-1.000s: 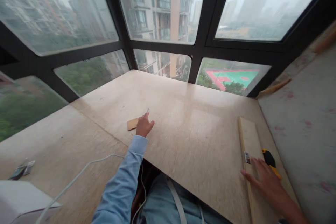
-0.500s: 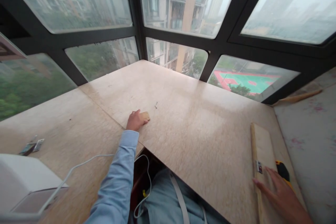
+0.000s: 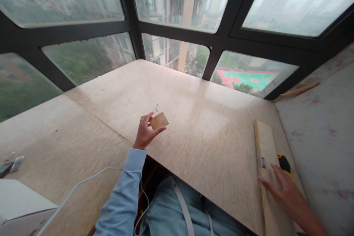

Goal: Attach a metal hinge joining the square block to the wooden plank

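Note:
My left hand (image 3: 145,132) is raised a little above the marble-patterned tabletop (image 3: 193,125) and pinches a small tan wooden piece (image 3: 159,121) between thumb and fingers. A small metal screw (image 3: 156,107) lies on the table just beyond it. My right hand (image 3: 282,188) lies flat with its fingers spread on a long pale wooden plank (image 3: 265,155) at the table's right edge. A yellow and black utility knife (image 3: 283,163) sits right beside those fingers.
A white cable (image 3: 74,188) runs across the lower left tabletop to a white box (image 3: 22,206). Small metal parts (image 3: 12,164) lie at the far left. Large dark-framed windows (image 3: 177,33) ring the table. A floral mat (image 3: 326,129) lies to the right.
My left hand has picked the small wooden piece up off the table and turned it upward. My right hand has stayed on the plank.

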Demonstrator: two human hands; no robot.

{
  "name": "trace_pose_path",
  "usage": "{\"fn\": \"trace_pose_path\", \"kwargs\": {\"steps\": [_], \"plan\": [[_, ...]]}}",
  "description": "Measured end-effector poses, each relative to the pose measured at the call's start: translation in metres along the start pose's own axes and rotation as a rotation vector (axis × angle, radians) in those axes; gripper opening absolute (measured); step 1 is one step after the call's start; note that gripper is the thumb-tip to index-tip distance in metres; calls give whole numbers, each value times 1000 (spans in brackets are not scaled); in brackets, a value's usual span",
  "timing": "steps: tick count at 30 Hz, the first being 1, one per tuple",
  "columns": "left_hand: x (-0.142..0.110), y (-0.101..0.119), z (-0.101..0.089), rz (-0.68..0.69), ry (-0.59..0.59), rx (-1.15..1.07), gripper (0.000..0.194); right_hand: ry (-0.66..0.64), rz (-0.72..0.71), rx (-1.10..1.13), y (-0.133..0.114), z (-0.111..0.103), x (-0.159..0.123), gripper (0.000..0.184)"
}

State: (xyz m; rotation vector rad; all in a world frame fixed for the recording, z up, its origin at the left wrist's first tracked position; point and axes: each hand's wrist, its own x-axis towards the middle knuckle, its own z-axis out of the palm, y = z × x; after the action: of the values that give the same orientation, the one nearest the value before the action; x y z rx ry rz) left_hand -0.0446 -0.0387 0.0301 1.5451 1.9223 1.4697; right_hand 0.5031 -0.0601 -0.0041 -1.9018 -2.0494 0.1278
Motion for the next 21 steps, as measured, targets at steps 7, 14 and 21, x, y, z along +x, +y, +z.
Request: {"fn": "trace_pose_path", "kwargs": {"steps": [7,14,21], "plan": [[-17,54,60,251,-260,-73,81,5,-49,176,-32,-19,-4,69],[-39,112,130,460,-496,-150,82,-61,-302,309,-100,-53,0,64],[-66,151,172,547,-695,-250,83,-38,-458,350,-112,-54,21,77]]}}
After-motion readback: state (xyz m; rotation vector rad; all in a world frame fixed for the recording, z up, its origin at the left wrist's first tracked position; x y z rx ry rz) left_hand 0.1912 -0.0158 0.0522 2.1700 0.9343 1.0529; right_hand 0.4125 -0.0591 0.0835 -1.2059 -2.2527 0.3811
